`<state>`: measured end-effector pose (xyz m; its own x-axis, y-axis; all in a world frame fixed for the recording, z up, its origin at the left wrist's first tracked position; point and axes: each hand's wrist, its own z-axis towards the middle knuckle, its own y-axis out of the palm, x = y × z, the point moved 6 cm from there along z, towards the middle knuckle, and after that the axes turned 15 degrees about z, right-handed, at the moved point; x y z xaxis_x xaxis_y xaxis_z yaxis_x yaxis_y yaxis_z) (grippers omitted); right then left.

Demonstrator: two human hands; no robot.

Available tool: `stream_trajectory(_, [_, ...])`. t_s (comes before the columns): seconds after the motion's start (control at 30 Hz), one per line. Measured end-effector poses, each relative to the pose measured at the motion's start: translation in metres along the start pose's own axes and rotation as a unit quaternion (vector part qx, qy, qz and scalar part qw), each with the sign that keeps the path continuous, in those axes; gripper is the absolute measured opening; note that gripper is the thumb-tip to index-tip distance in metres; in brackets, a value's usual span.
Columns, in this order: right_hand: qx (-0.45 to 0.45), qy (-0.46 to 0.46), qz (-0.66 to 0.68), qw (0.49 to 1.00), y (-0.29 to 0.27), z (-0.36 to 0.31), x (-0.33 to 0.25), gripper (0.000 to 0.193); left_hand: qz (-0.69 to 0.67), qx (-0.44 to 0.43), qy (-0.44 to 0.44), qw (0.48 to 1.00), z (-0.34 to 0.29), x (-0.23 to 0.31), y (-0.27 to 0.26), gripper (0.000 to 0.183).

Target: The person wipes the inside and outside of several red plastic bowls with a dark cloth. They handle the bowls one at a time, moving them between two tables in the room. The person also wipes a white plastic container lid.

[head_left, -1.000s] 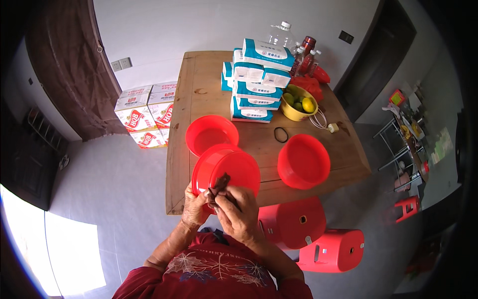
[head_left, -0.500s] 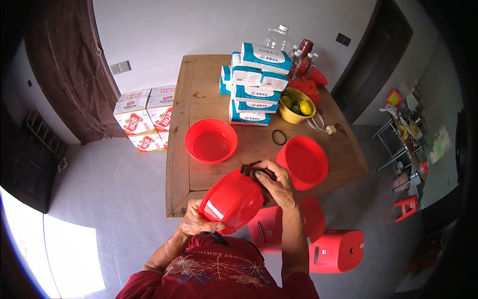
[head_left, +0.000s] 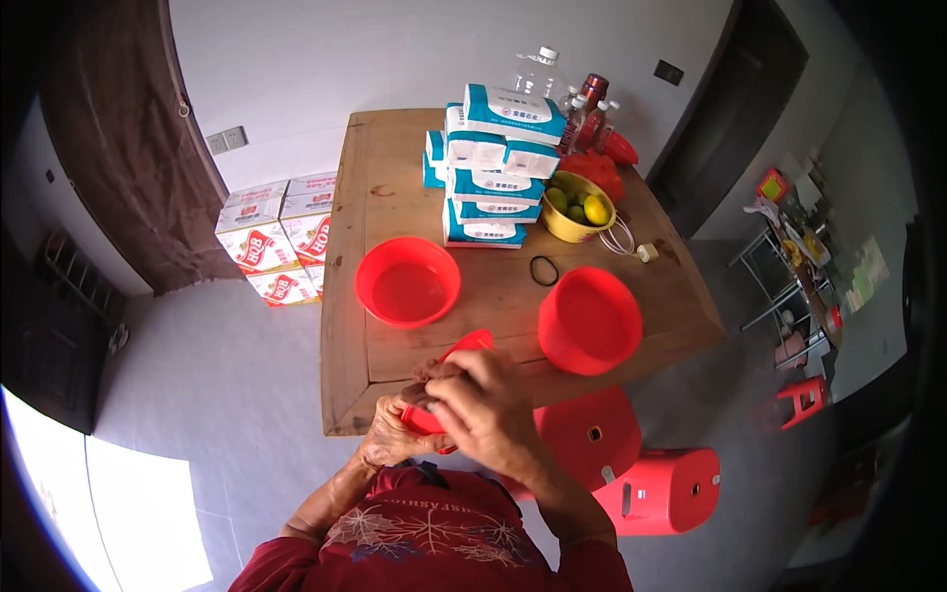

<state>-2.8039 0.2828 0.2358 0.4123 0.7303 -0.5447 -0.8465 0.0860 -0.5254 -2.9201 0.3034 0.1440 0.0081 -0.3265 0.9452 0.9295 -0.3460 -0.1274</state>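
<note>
A red plastic basin (head_left: 424,422) is held tilted in front of my body, just off the table's near edge. My left hand (head_left: 388,436) grips its near left side, fingers closed on the rim. Against the basin, my right hand (head_left: 481,407) presses a bunched dark brown cloth (head_left: 424,375), mostly covered by the fingers. Much of the basin is hidden behind the right hand. Two more red basins rest on the wooden table (head_left: 395,202): a wide one (head_left: 406,284) to the left and a deeper one (head_left: 590,321) to the right.
Tissue packs (head_left: 498,185) are stacked mid-table beside a yellow bowl of fruit (head_left: 567,229). A black band (head_left: 545,270) and a white cable (head_left: 619,237) lie nearby. Bottles (head_left: 592,123) stand behind. Red stools (head_left: 666,490) sit by the near right edge; cartons (head_left: 261,242) are left of the table.
The held basin has turned from showing its broad underside to a narrower, edge-on view. My right hand has moved left and down with the cloth, closer to my left hand.
</note>
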Motion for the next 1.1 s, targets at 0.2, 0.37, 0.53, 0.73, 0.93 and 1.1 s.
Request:
stream_trajectory(0.2, [0.11,0.204,0.354,0.906,-0.029,-0.019,0.102,0.012,0.019,-0.031,0.012,0.999,-0.012,0.007,-0.005,0.033])
stream_trajectory(0.37, [0.163,0.259,0.655,0.691,-0.004,-0.066,0.162,0.024,0.006,-0.075,0.102,0.992,-0.008,0.011,-0.005,0.035])
stream_trajectory(0.53, [0.11,0.196,0.555,0.801,-0.045,-0.05,0.143,0.021,-0.095,-0.153,0.024,0.983,-0.012,-0.005,0.002,0.058])
stream_trajectory(0.73, [-0.083,0.167,0.364,0.912,-0.056,-0.013,0.092,0.021,0.032,-0.217,-0.104,0.97,0.012,0.011,0.008,0.077])
stream_trajectory(0.93, [-0.023,-0.038,0.044,0.998,-0.022,0.007,0.028,0.023,0.045,-0.085,-0.058,0.994,0.02,0.014,0.01,0.064])
stream_trajectory(1.1, [-0.009,-0.08,-0.025,0.996,0.01,-0.01,-0.001,0.025,0.139,-0.027,0.083,0.986,0.005,-0.003,0.003,0.057])
